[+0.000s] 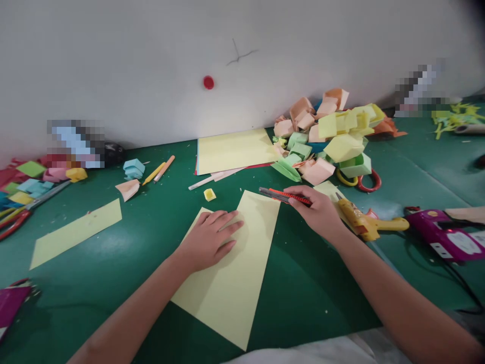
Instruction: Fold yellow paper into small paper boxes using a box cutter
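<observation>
I see the paper sheet (242, 288) on the table (314, 293) before the person, under the left hand (212, 237). The right hand (316, 207) holds the cutter (275, 193) at the sheet's far edge. Behind, the paper stack (235, 151) lies near the wall (151, 76), folded pieces (343, 146) to its right. Glue gun (364, 220): right. Paper strip (78, 232): left.
</observation>
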The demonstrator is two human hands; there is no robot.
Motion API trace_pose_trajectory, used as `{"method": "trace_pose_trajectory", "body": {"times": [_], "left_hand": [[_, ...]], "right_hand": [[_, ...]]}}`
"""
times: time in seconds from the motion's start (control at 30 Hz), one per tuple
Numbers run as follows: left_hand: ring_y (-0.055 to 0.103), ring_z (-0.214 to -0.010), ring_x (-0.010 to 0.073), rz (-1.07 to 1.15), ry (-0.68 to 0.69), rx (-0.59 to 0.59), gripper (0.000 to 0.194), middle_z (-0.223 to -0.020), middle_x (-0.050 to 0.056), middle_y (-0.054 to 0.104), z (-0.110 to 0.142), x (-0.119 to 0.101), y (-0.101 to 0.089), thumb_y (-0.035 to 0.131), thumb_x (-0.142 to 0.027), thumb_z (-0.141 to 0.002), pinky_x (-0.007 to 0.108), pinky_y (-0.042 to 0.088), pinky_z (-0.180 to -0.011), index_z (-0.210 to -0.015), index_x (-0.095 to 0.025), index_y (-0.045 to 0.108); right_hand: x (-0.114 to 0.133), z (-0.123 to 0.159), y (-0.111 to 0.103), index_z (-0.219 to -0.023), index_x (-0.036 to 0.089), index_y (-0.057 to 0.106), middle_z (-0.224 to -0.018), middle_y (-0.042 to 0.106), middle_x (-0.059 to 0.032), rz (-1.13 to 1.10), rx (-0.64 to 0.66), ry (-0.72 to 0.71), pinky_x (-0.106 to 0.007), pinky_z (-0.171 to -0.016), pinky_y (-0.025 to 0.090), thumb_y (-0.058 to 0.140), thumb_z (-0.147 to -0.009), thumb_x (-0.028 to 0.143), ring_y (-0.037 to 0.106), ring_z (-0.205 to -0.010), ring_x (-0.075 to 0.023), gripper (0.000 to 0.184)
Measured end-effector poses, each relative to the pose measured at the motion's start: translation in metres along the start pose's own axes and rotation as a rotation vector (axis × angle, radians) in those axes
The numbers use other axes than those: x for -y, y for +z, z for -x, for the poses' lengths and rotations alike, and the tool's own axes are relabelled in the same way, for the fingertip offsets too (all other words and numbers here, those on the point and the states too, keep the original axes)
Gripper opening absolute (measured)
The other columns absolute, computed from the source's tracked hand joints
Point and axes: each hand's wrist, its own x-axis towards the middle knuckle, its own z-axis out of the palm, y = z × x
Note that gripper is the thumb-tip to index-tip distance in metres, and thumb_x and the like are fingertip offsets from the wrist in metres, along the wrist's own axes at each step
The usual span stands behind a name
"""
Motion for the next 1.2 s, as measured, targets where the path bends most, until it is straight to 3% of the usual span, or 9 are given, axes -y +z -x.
{"method": "trace_pose_trajectory", "body": {"times": [0.27,0.37,0.5,0.57,0.7,0.9,1.2], "left_hand": [[0.051,-0.138,0.0232,0.079,0.195,-0.027,0.038,-0.149,0.005,0.056,0.008,0.018,0.001,0.045,-0.037,-0.105,0.041,0.040,-0.115,-0.137,-0.028,0.062],[0.051,-0.138,0.0246,0.090,0.066,-0.070,0.041,-0.150,0.006,0.055,0.013,0.019,-0.002,0.047,-0.044,-0.103,0.043,0.040,-0.115,-0.137,-0.027,0.062],[0.048,-0.137,0.0313,0.011,-0.383,-0.108,0.058,-0.152,0.013,0.051,0.022,0.016,-0.002,0.041,-0.054,-0.102,0.050,0.039,-0.111,-0.148,-0.018,0.050],[0.042,-0.141,0.0347,-0.010,-0.493,-0.078,0.064,-0.156,0.014,0.045,0.028,0.014,0.001,0.041,-0.057,-0.101,0.054,0.035,-0.112,-0.152,-0.018,0.044],[0.031,-0.147,0.0361,0.014,-0.425,-0.020,0.069,-0.164,0.009,0.034,0.035,0.018,0.010,0.044,-0.061,-0.099,0.054,0.026,-0.116,-0.158,-0.025,0.034],[0.030,-0.148,0.0342,0.104,-0.300,0.042,0.070,-0.163,0.003,0.036,0.031,0.029,0.004,0.045,-0.067,-0.097,0.051,0.022,-0.117,-0.157,-0.034,0.035],[0.040,-0.139,0.0364,0.185,-0.535,0.035,0.087,-0.155,0.012,0.044,0.031,0.020,-0.008,0.065,-0.060,-0.087,0.051,0.036,-0.110,-0.158,-0.026,0.029]], "right_hand": [[-0.002,-0.002,-0.001,-0.101,0.028,0.073,-0.112,0.074,-0.0040,0.102,-0.024,-0.162,-0.049,-0.101,0.047,0.050,-0.095,0.024,0.064,-0.110,-0.0257,0.024],[-0.006,-0.001,0.000,-0.099,0.029,0.075,-0.117,0.071,-0.0036,0.189,0.005,-0.247,-0.050,-0.103,0.047,0.049,-0.095,0.021,0.061,-0.111,-0.0259,0.028],[-0.007,0.001,0.002,-0.103,0.029,0.077,-0.124,0.066,-0.0044,0.321,0.092,-0.299,-0.050,-0.101,0.049,0.048,-0.095,0.019,0.056,-0.114,-0.0284,0.031],[-0.007,0.002,0.002,-0.107,0.030,0.076,-0.130,0.063,-0.0041,0.372,0.147,-0.294,-0.052,-0.100,0.050,0.048,-0.094,0.017,0.053,-0.116,-0.0301,0.033],[-0.006,0.003,0.001,-0.115,0.031,0.074,-0.138,0.057,-0.0038,0.439,0.238,-0.287,-0.056,-0.102,0.049,0.049,-0.092,0.016,0.050,-0.120,-0.0330,0.037],[-0.002,0.006,-0.004,-0.124,0.032,0.069,-0.149,0.047,-0.0043,0.457,0.332,-0.290,-0.060,-0.106,0.046,0.054,-0.088,0.019,0.043,-0.128,-0.0362,0.040],[0.007,0.011,-0.006,-0.128,0.032,0.067,-0.155,0.043,-0.0042,0.431,0.420,-0.348,-0.066,-0.110,0.036,0.054,-0.089,0.022,0.036,-0.136,-0.0374,0.042]]}}
